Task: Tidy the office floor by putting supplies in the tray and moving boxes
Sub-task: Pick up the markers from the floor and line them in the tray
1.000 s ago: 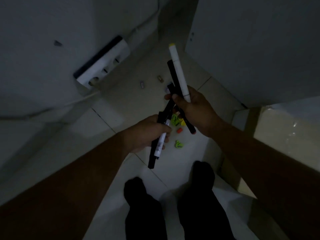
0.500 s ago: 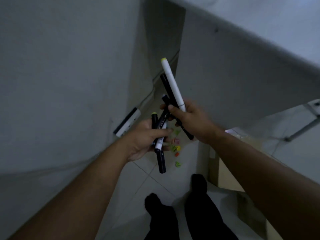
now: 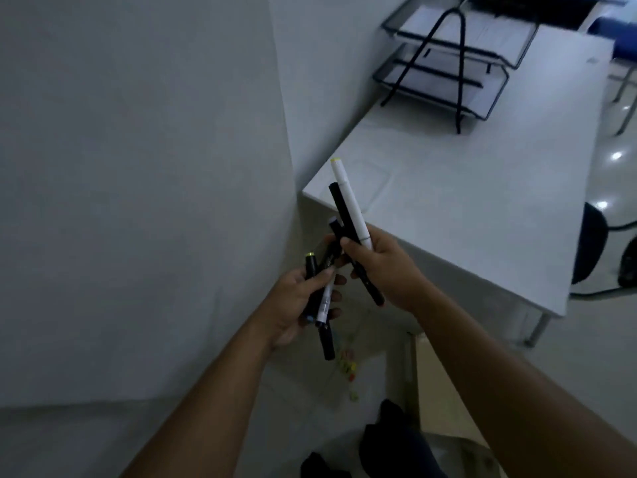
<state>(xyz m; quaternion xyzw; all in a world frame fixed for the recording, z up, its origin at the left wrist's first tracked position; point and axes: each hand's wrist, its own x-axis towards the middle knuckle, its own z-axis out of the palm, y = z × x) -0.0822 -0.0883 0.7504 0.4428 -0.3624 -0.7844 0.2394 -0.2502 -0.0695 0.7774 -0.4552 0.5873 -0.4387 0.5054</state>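
Observation:
My right hand (image 3: 386,270) grips a white marker (image 3: 350,201) with a yellow tip and a black marker (image 3: 348,232) beside it, both pointing up and away. My left hand (image 3: 300,305) holds several more markers (image 3: 322,305), black and white, pointing down. The two hands are close together at chest height in front of the wall. A black wire stacking tray (image 3: 448,60) with paper in it stands at the far end of the white desk (image 3: 482,201). Small coloured clips (image 3: 348,367) lie on the floor below my hands.
A grey wall (image 3: 138,167) fills the left. A cardboard box (image 3: 441,391) sits on the floor under the desk's near corner. A dark office chair (image 3: 596,243) stands at the right edge. My feet (image 3: 389,443) are at the bottom.
The view has risen from the floor to the desk top, bringing the wire tray into sight. Both hands have kept their markers and stayed close together.

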